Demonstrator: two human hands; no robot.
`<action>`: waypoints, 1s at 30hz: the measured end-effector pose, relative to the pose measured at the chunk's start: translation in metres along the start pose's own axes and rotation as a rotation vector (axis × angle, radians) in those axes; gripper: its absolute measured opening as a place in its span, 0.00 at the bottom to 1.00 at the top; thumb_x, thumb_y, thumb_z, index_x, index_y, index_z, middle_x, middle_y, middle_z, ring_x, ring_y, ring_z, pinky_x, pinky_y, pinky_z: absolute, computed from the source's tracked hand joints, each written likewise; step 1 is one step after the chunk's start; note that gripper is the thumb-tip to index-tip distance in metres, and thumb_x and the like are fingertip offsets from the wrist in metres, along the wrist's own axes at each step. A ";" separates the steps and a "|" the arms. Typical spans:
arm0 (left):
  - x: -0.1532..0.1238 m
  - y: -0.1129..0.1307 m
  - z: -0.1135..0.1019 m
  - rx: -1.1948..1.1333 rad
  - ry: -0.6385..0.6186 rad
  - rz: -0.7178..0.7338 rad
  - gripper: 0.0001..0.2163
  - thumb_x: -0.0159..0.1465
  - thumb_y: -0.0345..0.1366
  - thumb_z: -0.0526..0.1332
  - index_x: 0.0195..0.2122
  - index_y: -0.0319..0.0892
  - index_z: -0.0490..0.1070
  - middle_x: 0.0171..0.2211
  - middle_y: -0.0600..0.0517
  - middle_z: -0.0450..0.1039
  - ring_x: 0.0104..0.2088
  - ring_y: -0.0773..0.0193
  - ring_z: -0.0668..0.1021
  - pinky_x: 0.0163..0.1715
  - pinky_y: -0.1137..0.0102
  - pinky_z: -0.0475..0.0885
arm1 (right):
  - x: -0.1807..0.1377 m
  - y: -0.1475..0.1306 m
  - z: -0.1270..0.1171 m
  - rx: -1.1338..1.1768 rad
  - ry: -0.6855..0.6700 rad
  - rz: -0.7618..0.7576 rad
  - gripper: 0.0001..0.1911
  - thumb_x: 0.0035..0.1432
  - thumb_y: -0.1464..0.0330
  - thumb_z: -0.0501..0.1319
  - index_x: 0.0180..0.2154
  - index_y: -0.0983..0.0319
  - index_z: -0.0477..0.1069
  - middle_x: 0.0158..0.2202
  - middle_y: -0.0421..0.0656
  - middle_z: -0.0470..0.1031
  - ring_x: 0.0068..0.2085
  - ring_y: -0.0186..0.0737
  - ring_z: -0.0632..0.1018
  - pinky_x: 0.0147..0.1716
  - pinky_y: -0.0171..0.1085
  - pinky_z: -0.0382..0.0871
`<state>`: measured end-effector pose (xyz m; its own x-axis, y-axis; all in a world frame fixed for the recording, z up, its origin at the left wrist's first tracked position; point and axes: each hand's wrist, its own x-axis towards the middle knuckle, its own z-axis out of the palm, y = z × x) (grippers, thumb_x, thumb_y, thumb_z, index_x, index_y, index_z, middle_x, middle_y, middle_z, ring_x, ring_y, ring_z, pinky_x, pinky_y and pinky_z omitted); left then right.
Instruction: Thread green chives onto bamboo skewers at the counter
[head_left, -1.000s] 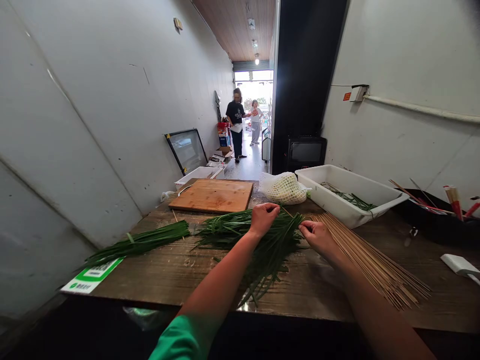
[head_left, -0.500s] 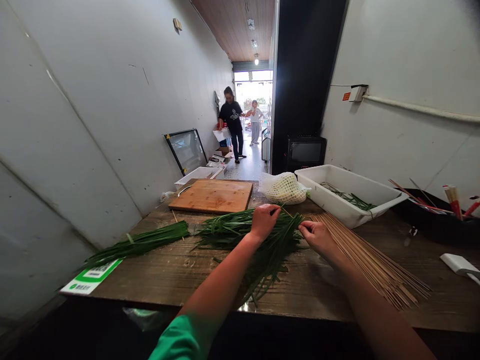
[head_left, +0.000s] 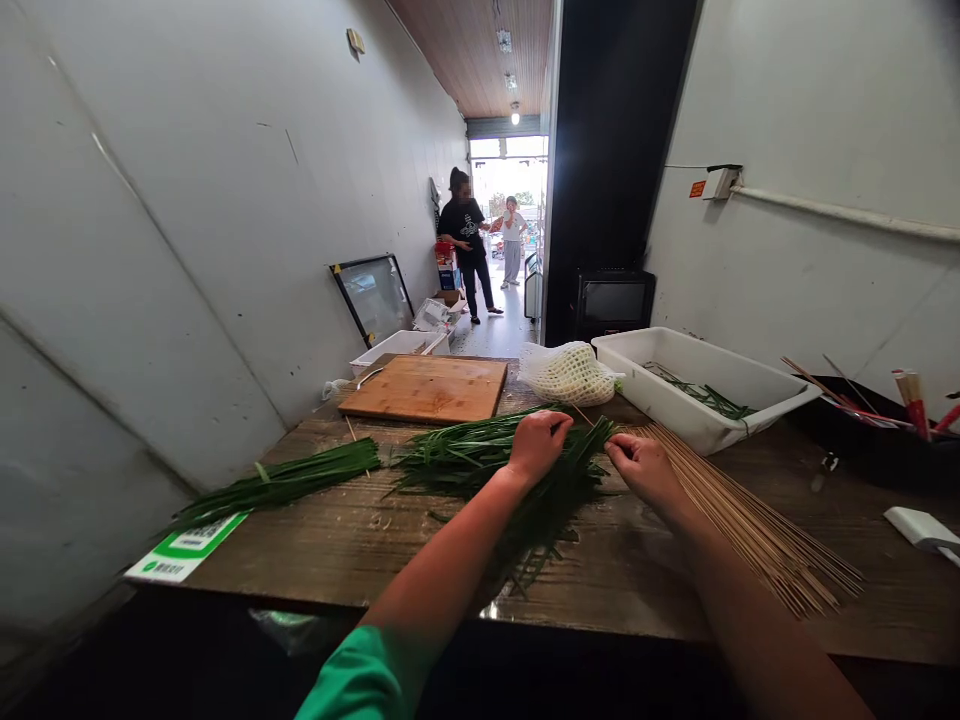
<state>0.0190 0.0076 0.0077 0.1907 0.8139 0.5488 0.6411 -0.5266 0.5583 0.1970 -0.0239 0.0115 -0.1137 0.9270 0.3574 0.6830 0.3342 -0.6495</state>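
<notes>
Both hands shift slightly right over the leaves

Your left hand (head_left: 538, 442) and right hand (head_left: 641, 468) have moved a little right since half a second ago, and the tips of the long, flat, dark-green leaf blades (head_left: 476, 445) between them have followed. The blades lie on the near middle of the brown wood-grained table (head_left: 337, 550). Your left fingers are curled in close, beside a thin brown stick (head_left: 580, 413); you can't tell whether they grip it. Your right thumb and fingertips are pinched on the right ends of the blades.

To your right, the fanned pile of slim tan wooden sticks (head_left: 750, 520) has stayed put, as has the tied green leaf bundle (head_left: 292, 480) to your left. At the far end, the person in black (head_left: 466, 240) held something pale and flat; that hand is now at the waist. The person in white (head_left: 513, 240) remains standing in the bright doorway.
</notes>
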 end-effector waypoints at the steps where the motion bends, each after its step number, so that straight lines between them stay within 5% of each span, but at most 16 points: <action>1: 0.001 -0.003 -0.002 0.048 -0.044 -0.018 0.09 0.62 0.36 0.58 0.34 0.40 0.78 0.33 0.49 0.78 0.34 0.64 0.77 0.38 0.70 0.69 | 0.000 -0.001 -0.003 0.014 -0.009 -0.010 0.16 0.53 0.61 0.52 0.22 0.63 0.71 0.19 0.40 0.68 0.24 0.34 0.67 0.24 0.32 0.57; 6: 0.000 -0.009 -0.006 0.268 -0.362 0.002 0.06 0.55 0.37 0.63 0.31 0.43 0.78 0.33 0.48 0.74 0.37 0.59 0.75 0.41 0.66 0.67 | -0.001 -0.009 -0.016 0.099 -0.060 -0.093 0.15 0.53 0.61 0.54 0.24 0.63 0.72 0.23 0.40 0.71 0.27 0.36 0.69 0.28 0.32 0.60; 9: -0.004 -0.006 -0.005 0.295 -0.422 0.004 0.06 0.55 0.34 0.63 0.32 0.44 0.78 0.34 0.47 0.73 0.40 0.55 0.75 0.45 0.62 0.64 | -0.001 -0.010 -0.016 0.090 -0.031 -0.080 0.15 0.53 0.61 0.54 0.22 0.63 0.71 0.22 0.40 0.70 0.26 0.35 0.68 0.27 0.32 0.60; 16: -0.005 0.004 -0.002 0.257 -0.421 -0.086 0.07 0.55 0.28 0.59 0.30 0.42 0.77 0.34 0.45 0.75 0.40 0.54 0.75 0.47 0.58 0.62 | 0.002 -0.004 -0.008 0.044 0.058 -0.025 0.16 0.53 0.61 0.53 0.22 0.64 0.70 0.20 0.39 0.67 0.24 0.33 0.66 0.25 0.31 0.57; 23: -0.003 0.002 -0.001 0.191 -0.326 -0.113 0.05 0.56 0.32 0.60 0.28 0.41 0.75 0.33 0.47 0.77 0.39 0.57 0.76 0.44 0.61 0.65 | 0.001 -0.002 -0.005 0.035 0.050 -0.030 0.15 0.53 0.62 0.53 0.22 0.64 0.70 0.21 0.40 0.69 0.26 0.34 0.68 0.25 0.31 0.58; 30: 0.006 -0.010 0.002 -0.280 -0.067 -0.269 0.06 0.57 0.28 0.58 0.35 0.37 0.72 0.27 0.50 0.76 0.29 0.67 0.77 0.34 0.72 0.69 | 0.002 -0.001 -0.002 0.015 0.015 -0.023 0.16 0.52 0.61 0.53 0.21 0.64 0.70 0.18 0.39 0.65 0.23 0.33 0.65 0.23 0.31 0.56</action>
<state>0.0149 0.0182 0.0039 0.0980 0.9414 0.3229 0.4488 -0.3314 0.8299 0.1977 -0.0227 0.0142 -0.1186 0.9165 0.3821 0.6693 0.3580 -0.6510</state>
